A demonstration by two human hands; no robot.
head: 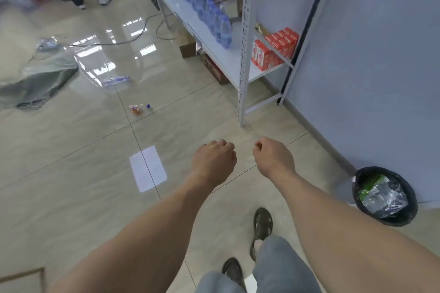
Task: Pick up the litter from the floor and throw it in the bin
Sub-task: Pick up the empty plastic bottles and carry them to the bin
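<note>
Litter (139,108), small orange and blue pieces, lies on the tiled floor (71,173) well ahead of both hands. Left hand (214,159) and right hand (273,157) reach forward, fingers curled, holding nothing visible. Black bin (410,216) stands at the right, by the wall

A small pile of orange and white litter scraps (136,109) lies on the shiny tan tile floor (71,162), with a tiny blue cap (148,106) just beside it. The round black bin (386,196) stands by the wall, holding crumpled clear and green plastic (375,194).
</note>
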